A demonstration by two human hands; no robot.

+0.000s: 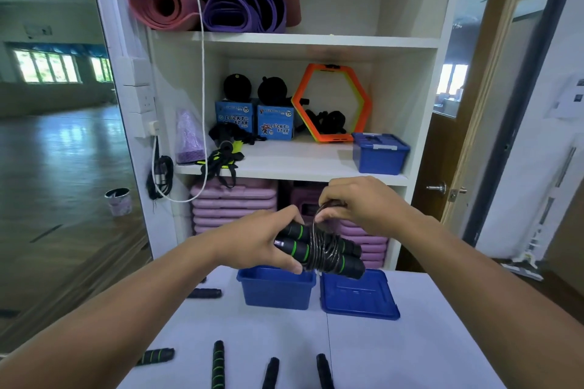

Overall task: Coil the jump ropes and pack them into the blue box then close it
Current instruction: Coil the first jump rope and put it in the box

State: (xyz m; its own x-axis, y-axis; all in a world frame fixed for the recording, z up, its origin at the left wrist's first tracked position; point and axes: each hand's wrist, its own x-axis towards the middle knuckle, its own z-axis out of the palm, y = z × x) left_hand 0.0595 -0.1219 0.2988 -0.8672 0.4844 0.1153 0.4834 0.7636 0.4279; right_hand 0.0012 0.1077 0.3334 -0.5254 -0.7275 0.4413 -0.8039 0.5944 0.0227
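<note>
My left hand [259, 238] grips the two black, green-ringed handles of a jump rope [319, 251], held side by side above the open blue box [275, 292]. The thin dark cord is wound several times round the handles. My right hand [357, 200] pinches a loop of that cord just above the bundle. The box's blue lid [358, 295] lies flat on the white table, right of the box. Several more black jump rope handles [218, 363] lie on the table near its front edge and to the left [205, 293].
A white shelf unit [294, 164] stands behind the table. On it are a second blue box [379, 153], an orange hexagon frame [330, 103], small printed boxes and rolled mats. Pink stacked pads fill the bottom shelf. A door stands at the right.
</note>
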